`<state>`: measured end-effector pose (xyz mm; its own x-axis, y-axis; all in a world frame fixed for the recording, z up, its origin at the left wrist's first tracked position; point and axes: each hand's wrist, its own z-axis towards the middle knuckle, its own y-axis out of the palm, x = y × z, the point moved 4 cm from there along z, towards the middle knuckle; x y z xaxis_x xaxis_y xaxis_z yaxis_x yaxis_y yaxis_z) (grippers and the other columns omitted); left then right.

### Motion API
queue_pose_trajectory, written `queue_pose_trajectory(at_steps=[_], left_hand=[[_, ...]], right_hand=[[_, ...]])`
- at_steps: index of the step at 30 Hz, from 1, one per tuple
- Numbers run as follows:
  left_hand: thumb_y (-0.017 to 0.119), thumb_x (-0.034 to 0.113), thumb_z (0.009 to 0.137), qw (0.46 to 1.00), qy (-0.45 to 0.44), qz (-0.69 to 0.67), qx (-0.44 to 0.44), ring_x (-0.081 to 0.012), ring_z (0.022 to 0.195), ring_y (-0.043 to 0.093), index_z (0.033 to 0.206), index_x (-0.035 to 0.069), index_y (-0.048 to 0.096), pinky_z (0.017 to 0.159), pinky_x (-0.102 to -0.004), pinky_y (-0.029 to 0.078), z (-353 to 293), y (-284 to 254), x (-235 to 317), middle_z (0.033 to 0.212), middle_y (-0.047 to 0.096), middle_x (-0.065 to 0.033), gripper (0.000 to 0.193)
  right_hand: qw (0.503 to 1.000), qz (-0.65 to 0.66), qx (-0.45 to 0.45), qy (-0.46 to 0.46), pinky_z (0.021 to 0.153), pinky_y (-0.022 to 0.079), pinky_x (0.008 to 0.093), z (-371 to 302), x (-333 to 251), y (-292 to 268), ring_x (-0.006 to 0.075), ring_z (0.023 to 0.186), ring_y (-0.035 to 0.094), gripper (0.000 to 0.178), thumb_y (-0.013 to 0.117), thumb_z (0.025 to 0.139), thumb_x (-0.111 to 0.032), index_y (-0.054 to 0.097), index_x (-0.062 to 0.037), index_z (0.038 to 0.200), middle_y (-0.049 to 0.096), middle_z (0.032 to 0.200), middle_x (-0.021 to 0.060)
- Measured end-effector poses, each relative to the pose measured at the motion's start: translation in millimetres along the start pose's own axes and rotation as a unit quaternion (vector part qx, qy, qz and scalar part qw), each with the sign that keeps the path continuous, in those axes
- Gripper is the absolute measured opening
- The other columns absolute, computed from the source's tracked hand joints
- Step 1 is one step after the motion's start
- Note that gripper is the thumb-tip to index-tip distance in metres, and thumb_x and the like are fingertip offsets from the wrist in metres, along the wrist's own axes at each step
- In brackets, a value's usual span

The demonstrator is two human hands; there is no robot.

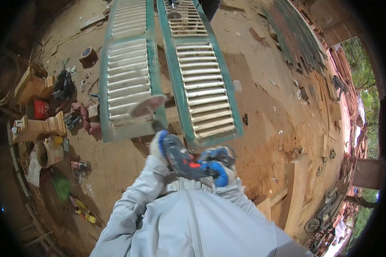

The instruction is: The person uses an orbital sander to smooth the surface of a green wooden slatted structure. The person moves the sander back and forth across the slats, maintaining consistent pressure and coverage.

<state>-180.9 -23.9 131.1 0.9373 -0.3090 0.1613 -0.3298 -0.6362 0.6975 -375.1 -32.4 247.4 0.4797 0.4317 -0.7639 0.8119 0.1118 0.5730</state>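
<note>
Both my gloved hands are closed around a dark angle grinder (182, 159) with red parts, held close to my body. My left hand (158, 146), in a grey and blue glove, grips its front part near the head. My right hand (221, 169) is wrapped round the rear of the body. A round reddish sanding disc (148, 106) is at the front, over the near right part of the left green louvred shutter (104, 103). Whether the disc touches the wood, I cannot tell. A second green shutter (234, 105), with bare pale slats, lies to its right.
At the far end, another disc tool (174, 15) is over the right shutter, near a person's dark leg (210, 7). A bucket (43, 154), wooden blocks (53, 125) and a red drill (79, 166) are at left. Planks (296, 184) lie at right.
</note>
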Motion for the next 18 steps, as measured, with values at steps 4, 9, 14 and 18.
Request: queue_pose_trajectory(at_steps=[4,9,14,18], left_hand=[[0.051,0.038,0.096,0.984,0.143,-0.093,-0.046,-0.0226,0.069,0.062,0.076,0.015,0.058,0.070,-0.0403,0.053,-30,-96,43,0.073,0.063,-0.0042,0.032],[0.053,0.037,0.096,0.960,0.261,-0.095,-0.025,-0.0227,0.073,0.063,0.080,0.014,0.060,0.074,-0.0404,0.053,-83,-151,47,0.077,0.065,-0.0050,0.029],[0.054,0.041,0.095,0.956,0.282,-0.045,0.070,-0.0304,0.084,0.067,0.088,0.008,0.065,0.086,-0.0481,0.055,-78,-172,27,0.088,0.070,-0.0114,0.035],[0.050,0.041,0.097,0.985,0.158,-0.071,0.018,-0.0322,0.086,0.068,0.091,0.007,0.067,0.086,-0.0469,0.055,-35,-99,12,0.092,0.072,-0.0143,0.038]], right_hand=[[0.981,-0.072,-0.176,0.042,0.095,0.051,0.0360,14,45,43,0.0188,0.106,0.061,0.042,0.072,0.089,-0.005,0.051,-0.0027,0.124,0.061,0.113,0.0099],[0.936,0.009,-0.256,0.240,0.090,0.051,0.0313,25,67,81,0.0170,0.103,0.062,0.044,0.076,0.087,-0.015,0.052,-0.0053,0.122,0.062,0.111,0.0083],[0.948,0.016,-0.252,0.192,0.087,0.052,0.0311,25,77,62,0.0173,0.101,0.063,0.047,0.077,0.086,-0.015,0.052,-0.0051,0.124,0.062,0.110,0.0090],[0.985,-0.030,-0.148,0.088,0.082,0.055,0.0327,20,37,14,0.0202,0.093,0.066,0.034,0.071,0.085,-0.005,0.057,-0.0018,0.116,0.064,0.102,0.0123]])
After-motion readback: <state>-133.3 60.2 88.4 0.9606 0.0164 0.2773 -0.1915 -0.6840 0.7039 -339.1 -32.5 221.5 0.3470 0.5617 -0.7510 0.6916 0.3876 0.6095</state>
